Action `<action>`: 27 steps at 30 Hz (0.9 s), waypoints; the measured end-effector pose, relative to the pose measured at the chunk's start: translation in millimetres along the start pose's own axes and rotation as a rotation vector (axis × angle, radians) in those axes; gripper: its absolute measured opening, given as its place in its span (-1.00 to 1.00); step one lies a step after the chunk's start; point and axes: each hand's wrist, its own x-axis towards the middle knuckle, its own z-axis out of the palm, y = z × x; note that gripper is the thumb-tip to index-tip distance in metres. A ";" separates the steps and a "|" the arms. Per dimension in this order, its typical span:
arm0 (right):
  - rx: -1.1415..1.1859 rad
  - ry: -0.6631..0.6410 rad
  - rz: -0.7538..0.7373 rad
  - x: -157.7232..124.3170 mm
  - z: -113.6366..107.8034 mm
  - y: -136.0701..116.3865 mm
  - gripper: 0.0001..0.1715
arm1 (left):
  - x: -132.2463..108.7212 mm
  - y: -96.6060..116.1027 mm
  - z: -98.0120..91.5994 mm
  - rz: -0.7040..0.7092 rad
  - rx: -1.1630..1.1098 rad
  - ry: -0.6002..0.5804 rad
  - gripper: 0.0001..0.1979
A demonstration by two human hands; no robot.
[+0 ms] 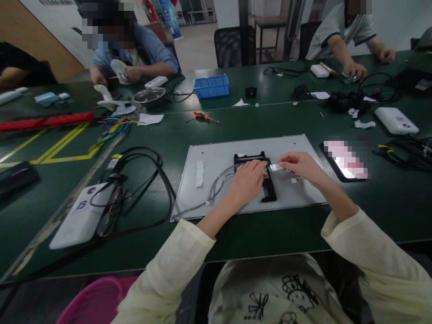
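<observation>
A flat light-grey panel (182, 189) lies on the table in front of me. On it sits a black plastic frame (269, 191), with a small circuit board (266, 166) partly hidden under fingers. My left hand (248, 177) is closed over the frame, its fingertips curled at the board. Just to the right, my right hand (299, 165) pinches a small white strip (275, 167) beside the board. Grey cables (216, 182) run from the frame across the panel's left side. A white paper-like strip (200, 174) is on the panel.
A phone (346, 159) lies right of the panel. Left are a white power bank (81, 216) and black cables (162, 171). Beyond lie an orange screwdriver (201, 115), a blue bin (211, 87) and a metal bowl (149, 96). Other people work across the table.
</observation>
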 end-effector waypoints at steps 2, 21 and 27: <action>0.007 -0.022 0.013 0.9 3.2 2.3 -0.73 | -0.6 -0.3 0.9 0.005 0.009 -0.009 -0.65; -0.318 -0.001 -0.233 1.9 17.7 11.9 -0.91 | -1.9 6.9 -2.2 0.140 0.101 -0.101 -0.68; -0.423 -0.025 -0.311 0.0 17.2 9.5 -0.88 | -2.1 6.8 -0.1 0.140 0.096 -0.083 -0.68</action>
